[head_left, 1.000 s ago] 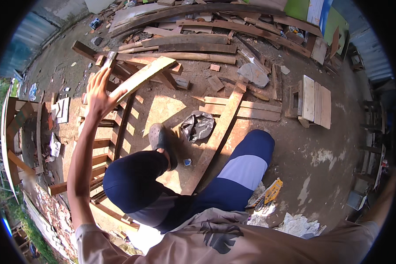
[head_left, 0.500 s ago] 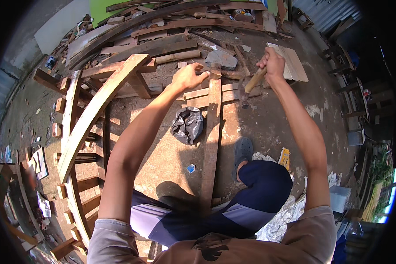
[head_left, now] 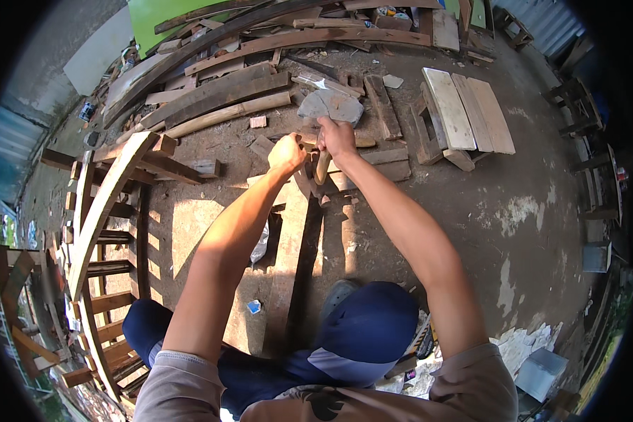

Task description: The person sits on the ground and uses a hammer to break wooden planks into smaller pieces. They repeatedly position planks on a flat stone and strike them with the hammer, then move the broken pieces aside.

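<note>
My right hand (head_left: 338, 136) is wrapped round the wooden handle of a hammer (head_left: 321, 169), which hangs downward. Close beside it, my left hand (head_left: 287, 153) is closed at the far end of a long wooden plank (head_left: 288, 257). What the left fingers hold is hidden. The plank runs back toward my legs, one face sunlit and its side in shadow. A crumpled plastic bag (head_left: 260, 246) shows partly behind my left forearm.
A slatted wooden frame (head_left: 95, 218) stands at the left. Scrap timber (head_left: 225, 91) lies at the back, near a grey stone (head_left: 330, 105). A small wooden bench (head_left: 464, 109) stands far right. A clear plastic box (head_left: 540, 373) is at the lower right.
My right hand has moved left with the hammer, up to my left hand. My left fingers, spread before, are now closed. The plank's near end has shifted left, and my view has shifted.
</note>
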A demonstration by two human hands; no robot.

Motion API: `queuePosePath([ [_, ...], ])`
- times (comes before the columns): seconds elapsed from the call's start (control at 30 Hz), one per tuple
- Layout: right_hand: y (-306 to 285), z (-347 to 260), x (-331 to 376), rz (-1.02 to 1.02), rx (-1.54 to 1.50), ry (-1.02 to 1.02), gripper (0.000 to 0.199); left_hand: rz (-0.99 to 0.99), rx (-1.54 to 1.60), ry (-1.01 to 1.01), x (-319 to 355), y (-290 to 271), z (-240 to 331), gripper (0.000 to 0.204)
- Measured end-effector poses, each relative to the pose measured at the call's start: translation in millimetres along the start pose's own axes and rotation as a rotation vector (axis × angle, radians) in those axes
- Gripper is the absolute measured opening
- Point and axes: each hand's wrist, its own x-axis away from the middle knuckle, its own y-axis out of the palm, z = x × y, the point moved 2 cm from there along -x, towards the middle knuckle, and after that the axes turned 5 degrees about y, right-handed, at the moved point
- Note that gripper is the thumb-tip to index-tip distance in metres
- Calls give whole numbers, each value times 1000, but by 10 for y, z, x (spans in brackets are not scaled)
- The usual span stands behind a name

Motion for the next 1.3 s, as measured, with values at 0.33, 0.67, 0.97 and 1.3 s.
queuePosePath([
  [0.33, -1166, 283, -155, 174, -341, 64, 43, -34, -169, 48, -858, 350, 108, 46],
  [0.67, -1556, 403, -99, 199, -343, -16, 43, 260, -373, 263, -934, 672, -53, 38],
  [0.97, -1286, 413, -150, 234, -196, -151, 49, 123, -82, 453, -1012, 467, -168, 40],
  [1.3, -720, 413, -194, 321, 233, -348, 41, -86, -656, 576, -1297, 481, 10, 29],
])
